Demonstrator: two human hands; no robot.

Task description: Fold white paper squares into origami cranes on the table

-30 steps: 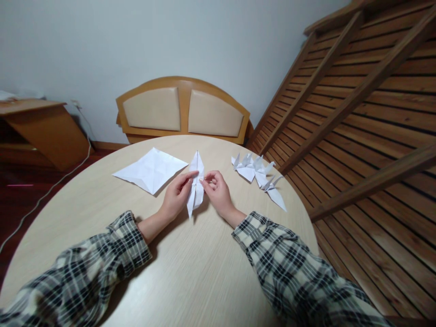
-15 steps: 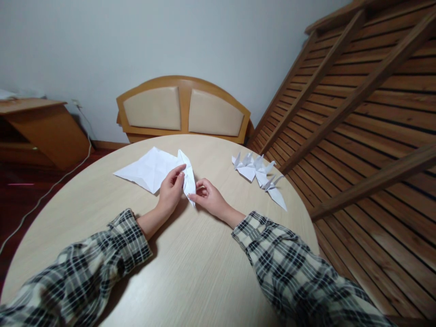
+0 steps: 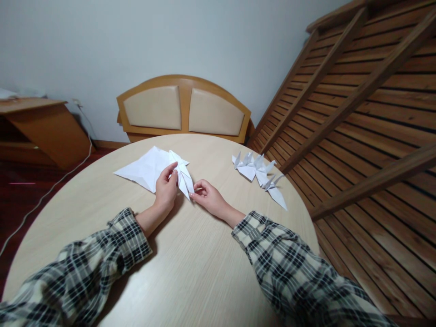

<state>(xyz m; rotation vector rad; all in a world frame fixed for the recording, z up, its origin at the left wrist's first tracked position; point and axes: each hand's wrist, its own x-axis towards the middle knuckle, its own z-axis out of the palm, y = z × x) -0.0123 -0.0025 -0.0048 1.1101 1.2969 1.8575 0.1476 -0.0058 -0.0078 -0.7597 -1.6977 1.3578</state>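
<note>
A piece of white folded paper with narrow pointed flaps is held above the round table. My left hand pinches its left side between thumb and fingers. At its lower right tip, my right hand has thumb and forefinger closed on the paper's point, the other fingers curled. Behind the folded piece lies a flat sheet of white paper with crease lines, partly covered by the left hand and the folded piece.
Several white folded paper cranes stand in a row at the table's right side. The round wooden table borders a slatted wooden panel on the right. A padded headboard stands behind, a brown desk at left.
The folded paper has turned and shifted left, showing more of its flaps spread out. My left hand has moved slightly left with it; the right hand has stayed nearly in place.
</note>
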